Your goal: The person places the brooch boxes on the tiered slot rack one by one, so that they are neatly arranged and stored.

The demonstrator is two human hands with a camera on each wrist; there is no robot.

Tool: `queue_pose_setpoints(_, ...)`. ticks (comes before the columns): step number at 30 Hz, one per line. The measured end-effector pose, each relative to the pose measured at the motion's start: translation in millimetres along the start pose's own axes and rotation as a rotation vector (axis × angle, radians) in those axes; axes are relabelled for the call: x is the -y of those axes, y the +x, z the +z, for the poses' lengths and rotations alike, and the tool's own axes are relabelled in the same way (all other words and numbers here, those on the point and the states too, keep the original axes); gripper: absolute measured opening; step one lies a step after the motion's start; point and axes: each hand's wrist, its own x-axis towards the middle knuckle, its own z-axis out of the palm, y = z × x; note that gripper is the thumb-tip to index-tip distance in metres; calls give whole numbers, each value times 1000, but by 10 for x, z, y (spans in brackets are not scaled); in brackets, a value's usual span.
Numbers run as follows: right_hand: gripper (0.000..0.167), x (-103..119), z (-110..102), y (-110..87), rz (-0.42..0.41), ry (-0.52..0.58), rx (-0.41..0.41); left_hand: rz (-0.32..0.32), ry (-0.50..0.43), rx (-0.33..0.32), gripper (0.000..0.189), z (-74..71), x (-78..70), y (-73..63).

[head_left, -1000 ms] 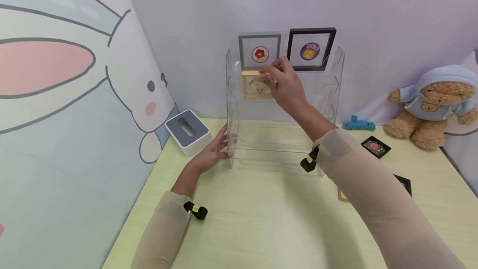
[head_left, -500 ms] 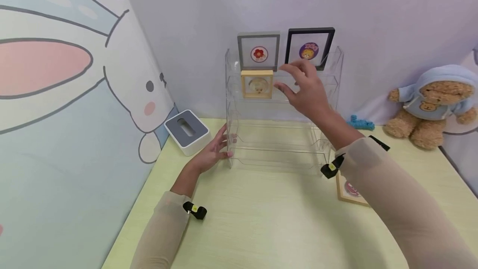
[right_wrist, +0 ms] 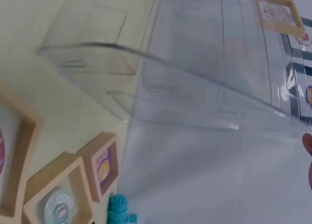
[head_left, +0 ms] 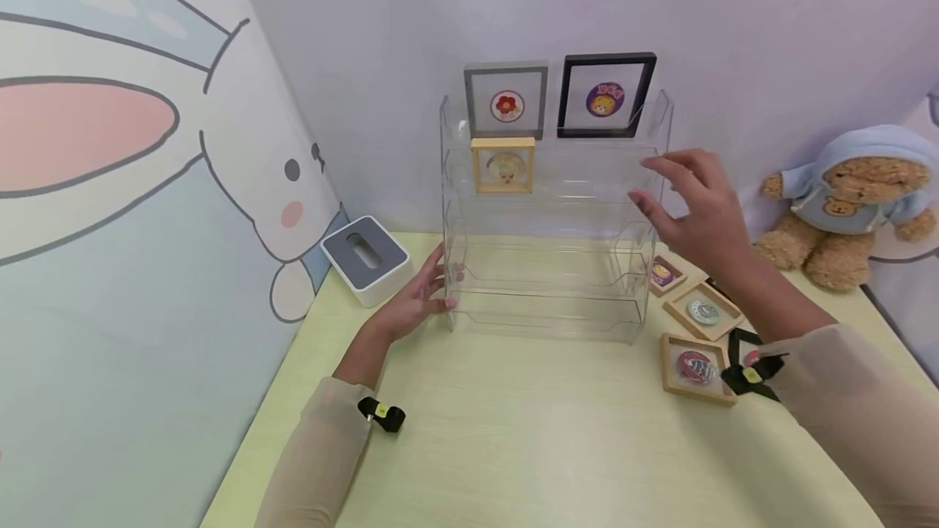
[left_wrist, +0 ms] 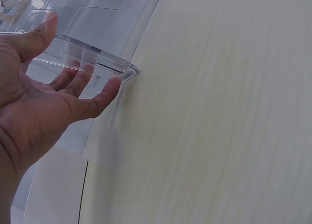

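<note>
A clear acrylic tiered display rack [head_left: 543, 297] stands against the back wall. My left hand [head_left: 411, 307] touches its left side panel with spread fingers, some seen through the plastic; the left wrist view shows them by a rack corner [left_wrist: 127, 68]. My right hand [head_left: 700, 210] is in the air beside the rack's right side, thumb and fingers apart, holding nothing. On the top tier stand a grey frame [head_left: 469, 104] with a red flower badge and a black frame [head_left: 563, 96] with a bear badge. One tier down, at left, sits a small yellow wooden frame [head_left: 502, 143].
Several framed badges lie right of the rack, including a wooden one [head_left: 699, 395] with a pink badge; my right forearm partly covers them. A white box with a grey top [head_left: 389, 259] stands left, a teddy bear [head_left: 844, 210] right. A blue-green object [right_wrist: 117, 209] lies by the wall.
My right hand has let go of the yellow wooden frame and moved right, away from the rack's tiers. The frame stays on the second tier. My left hand remains at the side panel.
</note>
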Motion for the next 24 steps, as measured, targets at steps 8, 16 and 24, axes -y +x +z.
queue_pose_setpoints(8, 54, -409, -406, -503, 93, -72, 7, -6, 6, -11, 113, 7, -21, -15)
queue_pose_setpoints(16, 39, -769, -741, -1073, 304, -83, 179, -14, -1, -15, 112, 12, -18, -28)
queue_pose_setpoints(24, 43, -1025, -980, -1542, 586, -59, 498, 4, -4, 0, 112, 20, -19, -26)
